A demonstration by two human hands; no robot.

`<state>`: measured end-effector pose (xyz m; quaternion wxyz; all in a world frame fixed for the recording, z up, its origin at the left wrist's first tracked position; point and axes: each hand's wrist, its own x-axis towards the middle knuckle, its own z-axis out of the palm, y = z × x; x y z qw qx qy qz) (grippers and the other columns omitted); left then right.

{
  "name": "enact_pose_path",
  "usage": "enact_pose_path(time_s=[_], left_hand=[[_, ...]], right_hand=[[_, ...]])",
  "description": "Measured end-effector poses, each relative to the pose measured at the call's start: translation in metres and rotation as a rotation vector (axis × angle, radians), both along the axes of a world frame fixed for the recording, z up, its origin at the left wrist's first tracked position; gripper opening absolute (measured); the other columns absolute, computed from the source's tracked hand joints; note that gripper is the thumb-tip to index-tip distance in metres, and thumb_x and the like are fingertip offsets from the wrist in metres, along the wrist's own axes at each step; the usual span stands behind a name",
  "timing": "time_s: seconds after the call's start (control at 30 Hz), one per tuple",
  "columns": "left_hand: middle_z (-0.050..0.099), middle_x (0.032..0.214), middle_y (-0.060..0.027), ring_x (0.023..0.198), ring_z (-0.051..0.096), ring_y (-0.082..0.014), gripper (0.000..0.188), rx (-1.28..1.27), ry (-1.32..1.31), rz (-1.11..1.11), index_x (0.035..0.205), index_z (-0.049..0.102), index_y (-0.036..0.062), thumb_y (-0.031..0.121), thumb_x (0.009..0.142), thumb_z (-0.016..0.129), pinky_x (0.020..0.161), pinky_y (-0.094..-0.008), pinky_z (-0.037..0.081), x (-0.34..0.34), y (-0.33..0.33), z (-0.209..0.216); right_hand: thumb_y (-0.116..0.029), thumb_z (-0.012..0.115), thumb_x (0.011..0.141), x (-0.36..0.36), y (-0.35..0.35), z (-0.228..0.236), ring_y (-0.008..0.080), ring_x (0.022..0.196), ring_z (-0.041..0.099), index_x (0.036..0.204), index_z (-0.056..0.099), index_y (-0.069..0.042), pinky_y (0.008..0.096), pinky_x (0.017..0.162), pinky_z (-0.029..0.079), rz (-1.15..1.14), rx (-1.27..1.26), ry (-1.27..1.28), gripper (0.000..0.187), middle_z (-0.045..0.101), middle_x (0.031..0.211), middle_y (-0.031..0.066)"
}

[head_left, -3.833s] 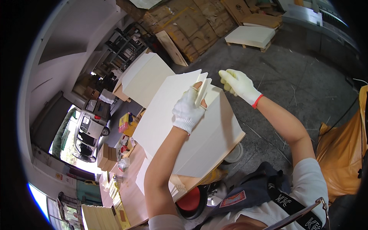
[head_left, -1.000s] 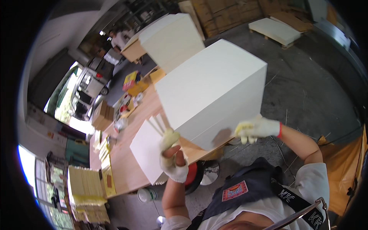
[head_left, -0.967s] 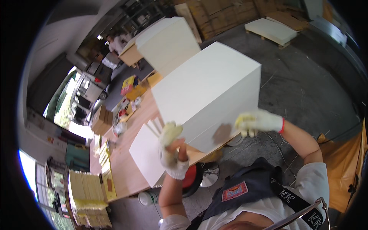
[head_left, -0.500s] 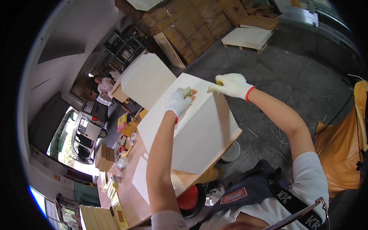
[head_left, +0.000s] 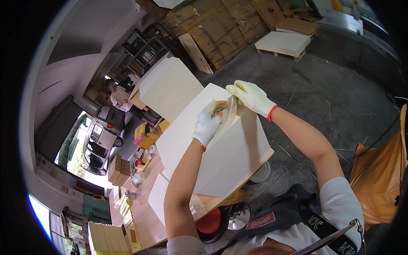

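A tall stack of large white sheets [head_left: 231, 159], of paper or thin board, stands on the wooden table in front of me. My right hand [head_left: 251, 97], in a white glove with a red cuff, pinches the edge of several top sheets [head_left: 230, 119] at the stack's right side. Those sheets curve upward there, apart from the ones below. Over the top of the stack, my left hand [head_left: 209, 122] is beside the bent sheets, its bare fingertips and thumb apart. It wears a similar glove with some fingertips uncovered.
Behind stands another white stack [head_left: 172, 87]. The wooden table [head_left: 146, 206] carries small boxes [head_left: 119, 170] and odds and ends at left. A red-topped stool [head_left: 210, 223] is under the near edge. An orange sheet [head_left: 376, 182] hangs right; a person [head_left: 121, 98] stands far left.
My right hand has closed on the sheets' edge and bent several upward. My left hand has shifted right, toward the raised edge, and its fingers have spread. The view has turned slightly.
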<state>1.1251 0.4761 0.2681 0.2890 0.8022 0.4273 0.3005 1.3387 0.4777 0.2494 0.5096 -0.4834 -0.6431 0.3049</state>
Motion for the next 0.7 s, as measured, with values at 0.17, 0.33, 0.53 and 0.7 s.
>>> enact_pose_path(time_s=[0.17,0.33,0.53,0.7], left_hand=[[0.066,0.126,-0.0106,0.117,0.061,-0.0199,0.042,-0.015,-0.138,-0.072,0.133,0.059,0.0013,0.009,0.092,0.066,0.1,-0.0319,0.047,-0.007,0.002,-0.002],[0.063,0.132,-0.0151,0.125,0.059,-0.0265,0.051,-0.07,-0.048,-0.009,0.136,0.058,0.0064,0.013,0.089,0.076,0.108,-0.037,0.045,0.002,-0.003,-0.003],[0.064,0.131,-0.0154,0.125,0.06,-0.0257,0.047,-0.053,-0.113,-0.022,0.14,0.056,0.0103,0.013,0.094,0.067,0.106,-0.0364,0.045,0.002,-0.012,0.003],[0.067,0.116,-0.0105,0.109,0.062,-0.0187,0.038,0.213,0.003,0.016,0.135,0.06,0.0097,0.014,0.098,0.06,0.098,-0.033,0.048,0.005,-0.011,0.001]], right_hand=[[-0.053,0.045,0.101,-0.006,0.001,-0.012,0.0342,0.077,0.06,0.087,0.057,-0.004,0.0419,0.073,0.045,-0.073,0.119,0.042,0.052,0.061,0.08,0.0168],[-0.049,0.041,0.103,-0.007,0.001,-0.019,0.0404,0.081,0.06,0.089,0.055,-0.005,0.0461,0.073,0.044,-0.117,0.204,0.028,0.049,0.06,0.081,0.0194],[-0.051,0.043,0.103,-0.007,-0.005,-0.016,0.0393,0.08,0.061,0.091,0.055,-0.005,0.0453,0.073,0.045,-0.115,0.148,0.012,0.05,0.061,0.081,0.0193],[-0.052,0.045,0.102,-0.008,-0.001,-0.018,0.0378,0.082,0.063,0.093,0.057,-0.005,0.0441,0.073,0.046,-0.129,0.143,-0.006,0.049,0.064,0.085,0.019]])
